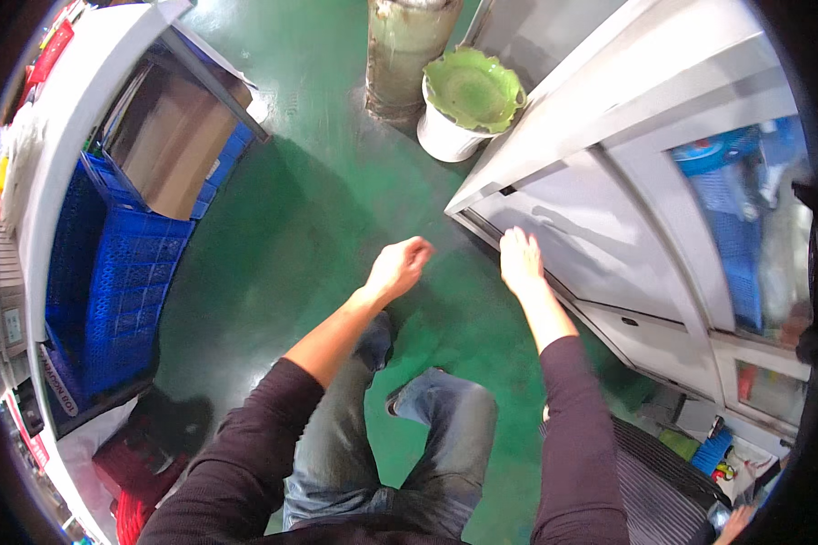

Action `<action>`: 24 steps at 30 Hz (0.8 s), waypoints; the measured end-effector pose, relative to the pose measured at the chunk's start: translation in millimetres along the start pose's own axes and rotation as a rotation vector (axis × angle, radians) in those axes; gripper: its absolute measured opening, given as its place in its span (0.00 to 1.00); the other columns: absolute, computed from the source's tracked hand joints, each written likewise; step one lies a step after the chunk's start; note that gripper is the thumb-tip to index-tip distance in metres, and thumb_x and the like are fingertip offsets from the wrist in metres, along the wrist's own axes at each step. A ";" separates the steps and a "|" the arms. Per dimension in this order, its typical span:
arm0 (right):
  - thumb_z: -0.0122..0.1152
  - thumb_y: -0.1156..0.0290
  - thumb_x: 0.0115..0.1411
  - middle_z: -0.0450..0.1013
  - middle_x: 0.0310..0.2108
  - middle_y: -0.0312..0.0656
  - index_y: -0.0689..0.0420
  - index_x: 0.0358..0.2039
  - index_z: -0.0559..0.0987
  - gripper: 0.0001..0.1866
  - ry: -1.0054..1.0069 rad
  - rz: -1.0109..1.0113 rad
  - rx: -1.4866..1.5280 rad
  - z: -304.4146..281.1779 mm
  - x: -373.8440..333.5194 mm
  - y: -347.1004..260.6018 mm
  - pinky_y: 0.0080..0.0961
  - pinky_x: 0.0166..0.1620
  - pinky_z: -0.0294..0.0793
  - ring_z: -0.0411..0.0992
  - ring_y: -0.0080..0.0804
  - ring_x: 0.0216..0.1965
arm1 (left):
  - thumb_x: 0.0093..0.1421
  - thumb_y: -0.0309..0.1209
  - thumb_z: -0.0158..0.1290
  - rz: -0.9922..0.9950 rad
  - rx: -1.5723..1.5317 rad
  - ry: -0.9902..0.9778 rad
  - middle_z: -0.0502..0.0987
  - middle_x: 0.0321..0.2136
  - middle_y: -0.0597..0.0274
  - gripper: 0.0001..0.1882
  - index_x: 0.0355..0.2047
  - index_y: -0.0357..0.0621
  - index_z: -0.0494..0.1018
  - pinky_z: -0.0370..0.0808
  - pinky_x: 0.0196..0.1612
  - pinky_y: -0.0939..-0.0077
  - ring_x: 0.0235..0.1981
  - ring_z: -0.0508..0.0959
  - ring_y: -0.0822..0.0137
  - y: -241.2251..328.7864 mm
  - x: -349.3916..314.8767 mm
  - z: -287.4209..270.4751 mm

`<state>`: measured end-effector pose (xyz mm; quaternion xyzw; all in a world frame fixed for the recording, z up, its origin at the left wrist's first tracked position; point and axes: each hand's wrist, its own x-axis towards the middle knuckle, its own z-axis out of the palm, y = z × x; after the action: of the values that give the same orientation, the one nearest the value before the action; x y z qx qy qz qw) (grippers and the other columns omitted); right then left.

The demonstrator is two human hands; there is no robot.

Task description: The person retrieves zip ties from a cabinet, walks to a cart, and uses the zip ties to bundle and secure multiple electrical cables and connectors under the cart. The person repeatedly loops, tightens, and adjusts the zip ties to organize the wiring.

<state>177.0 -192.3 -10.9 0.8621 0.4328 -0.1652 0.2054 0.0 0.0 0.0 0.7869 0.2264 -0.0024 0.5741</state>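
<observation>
I look down at my legs and a green floor (318, 209). My right hand (519, 259) lies flat with its fingers against the lower edge of a grey cabinet door (600, 245) on the right. My left hand (400, 265) hangs in the air over the floor, fingers curled in loosely and holding nothing. Both arms wear dark long sleeves, and the left sleeve is pushed up to the elbow.
Blue crates (123, 282) stand under a white counter (73, 118) at the left, with a brown box (168, 145) on them. A green leaf-shaped bowl (474, 88) rests on a white bucket (445, 138) beside a grey column (404, 54). Glass cabinet doors (736, 227) show packed goods.
</observation>
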 end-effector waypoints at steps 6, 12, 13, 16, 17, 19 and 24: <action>0.44 0.68 0.57 0.63 0.56 0.42 0.61 0.49 0.71 0.20 0.478 -0.119 -0.433 44.6 84.6 34.5 0.43 0.65 0.45 0.54 0.33 0.62 | 0.59 0.32 0.46 -0.020 -0.093 -0.053 0.79 0.31 0.56 0.12 0.39 0.40 0.74 0.73 0.42 0.73 0.36 0.79 0.65 -52.4 82.0 104.0; 0.48 0.70 0.54 0.62 0.57 0.36 0.57 0.51 0.69 0.22 0.595 -0.140 -0.449 65.6 62.8 54.7 0.40 0.60 0.52 0.51 0.28 0.63 | 0.58 0.30 0.46 -0.072 -0.052 -0.104 0.79 0.32 0.56 0.12 0.38 0.41 0.75 0.73 0.43 0.72 0.37 0.79 0.64 -106.4 139.7 188.3; 0.48 0.71 0.54 0.62 0.57 0.36 0.57 0.50 0.70 0.21 0.522 -0.080 -0.452 68.6 55.6 59.4 0.40 0.60 0.53 0.51 0.28 0.63 | 0.58 0.30 0.45 -0.093 -0.032 -0.098 0.79 0.32 0.56 0.12 0.38 0.41 0.75 0.73 0.44 0.72 0.37 0.79 0.63 -112.7 146.3 195.3; 0.49 0.73 0.53 0.62 0.56 0.37 0.58 0.47 0.72 0.19 0.549 -0.008 -0.398 88.1 26.4 77.7 0.40 0.60 0.53 0.53 0.30 0.62 | 0.57 0.31 0.45 -0.144 -0.049 -0.092 0.79 0.31 0.55 0.13 0.38 0.43 0.76 0.72 0.44 0.70 0.37 0.79 0.61 -135.8 159.1 211.7; 0.50 0.74 0.52 0.63 0.56 0.38 0.59 0.44 0.73 0.18 0.501 0.039 -0.331 94.2 16.4 86.1 0.40 0.60 0.54 0.54 0.30 0.62 | 0.57 0.31 0.45 -0.168 -0.043 -0.098 0.79 0.30 0.55 0.13 0.38 0.43 0.76 0.72 0.44 0.70 0.37 0.79 0.61 -142.0 164.7 215.7; 0.50 0.75 0.51 0.64 0.55 0.38 0.60 0.42 0.74 0.16 0.564 0.020 -0.333 105.5 -5.2 104.8 0.39 0.59 0.55 0.55 0.32 0.61 | 0.56 0.30 0.45 -0.164 -0.035 -0.041 0.79 0.30 0.55 0.13 0.37 0.44 0.77 0.73 0.43 0.70 0.36 0.79 0.61 -150.4 177.1 224.3; 0.48 0.73 0.53 0.67 0.52 0.38 0.60 0.39 0.75 0.13 0.519 0.077 -0.316 124.2 -40.6 136.2 0.38 0.59 0.57 0.58 0.34 0.59 | 0.50 0.28 0.48 -0.104 0.016 0.036 0.80 0.30 0.56 0.11 0.32 0.46 0.78 0.74 0.41 0.70 0.34 0.79 0.61 -154.2 219.7 240.3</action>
<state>251.4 -355.3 -70.3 0.8485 0.4582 0.1381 0.2257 203.4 -102.9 -279.0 0.7786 0.2774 -0.0199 0.5625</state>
